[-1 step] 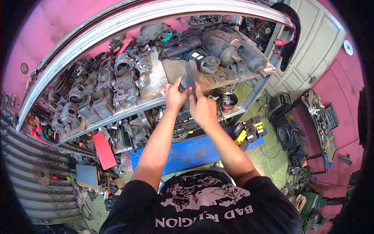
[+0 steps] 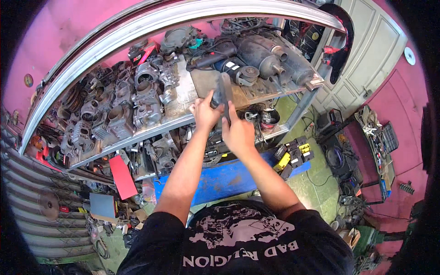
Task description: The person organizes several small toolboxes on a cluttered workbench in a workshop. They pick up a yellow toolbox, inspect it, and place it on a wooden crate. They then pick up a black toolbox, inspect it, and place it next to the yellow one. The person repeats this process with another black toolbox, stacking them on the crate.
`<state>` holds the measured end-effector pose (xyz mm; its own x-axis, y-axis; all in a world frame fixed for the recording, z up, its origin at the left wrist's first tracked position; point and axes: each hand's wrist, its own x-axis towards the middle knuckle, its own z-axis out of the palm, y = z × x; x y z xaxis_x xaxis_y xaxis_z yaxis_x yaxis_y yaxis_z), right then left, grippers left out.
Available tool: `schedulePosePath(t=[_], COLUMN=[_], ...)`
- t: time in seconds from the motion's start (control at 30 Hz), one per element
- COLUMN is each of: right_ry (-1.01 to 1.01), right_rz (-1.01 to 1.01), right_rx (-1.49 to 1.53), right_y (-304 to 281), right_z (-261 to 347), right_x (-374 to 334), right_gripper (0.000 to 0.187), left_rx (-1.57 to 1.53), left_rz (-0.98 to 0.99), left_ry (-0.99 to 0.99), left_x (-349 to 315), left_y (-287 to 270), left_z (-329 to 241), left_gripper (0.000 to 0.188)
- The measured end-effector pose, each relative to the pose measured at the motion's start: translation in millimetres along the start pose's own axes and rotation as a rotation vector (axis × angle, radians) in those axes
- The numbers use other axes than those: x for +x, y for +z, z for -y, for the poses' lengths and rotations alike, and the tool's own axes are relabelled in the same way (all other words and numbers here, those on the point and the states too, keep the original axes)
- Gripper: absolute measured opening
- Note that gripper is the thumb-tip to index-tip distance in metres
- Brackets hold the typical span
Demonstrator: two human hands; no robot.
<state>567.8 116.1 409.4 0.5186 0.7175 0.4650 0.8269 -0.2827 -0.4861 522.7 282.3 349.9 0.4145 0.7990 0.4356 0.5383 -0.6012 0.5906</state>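
Note:
My left hand [image 2: 205, 113] is closed on a dark grey piece [image 2: 217, 95] at the front of the workbench; its exact kind is hard to make out. In my right hand [image 2: 240, 133] is a long, flat, dark bar [image 2: 227, 91] that looks like a file, its far end pointing away from me. The bar lies along the right side of the grey piece, and the two appear to touch. Both are over a brown-grey board [image 2: 204, 81] on the bench top. My fingers partly hide the near ends of both things.
Greasy engine castings [image 2: 120, 114] crowd the bench's left side. Beyond my hands lie a power tool [image 2: 245, 73] with a round head and dark mufflers [image 2: 263, 57]. A pale metal rail [image 2: 183, 13] arches across the back. Below are a blue surface [image 2: 224, 183] and black-and-yellow boxes [image 2: 284, 160].
The bar in my right hand has shifted and turned slightly against the grey piece, and my right hand has moved a little with it. My left hand stays nearly still.

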Motion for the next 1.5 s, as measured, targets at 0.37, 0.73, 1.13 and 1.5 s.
schedulePosePath(t=[0.37, 0.73, 1.13, 1.5], right_ry=[0.083, -0.002, 0.01, -0.016], right_rz=[0.067, 0.082, 0.51, 0.318], right_rx=[0.155, 0.138, -0.084, 0.151], right_y=[-3, -43, -65, -21], right_z=[-35, -25, -29, -72], right_x=[18, 12, 106, 101], right_gripper=[0.055, 0.052, 0.053, 0.053], left_rx=[0.001, 0.188, 0.025, -0.065], left_rz=[0.032, -0.079, 0.033, 0.126], left_ry=[0.055, 0.172, 0.045, 0.014], left_x=[1, -1, 5, 17], left_y=[-10, -44, -32, -22], left_z=[-13, -15, -6, -2], left_gripper=[0.067, 0.06, 0.051, 0.056])
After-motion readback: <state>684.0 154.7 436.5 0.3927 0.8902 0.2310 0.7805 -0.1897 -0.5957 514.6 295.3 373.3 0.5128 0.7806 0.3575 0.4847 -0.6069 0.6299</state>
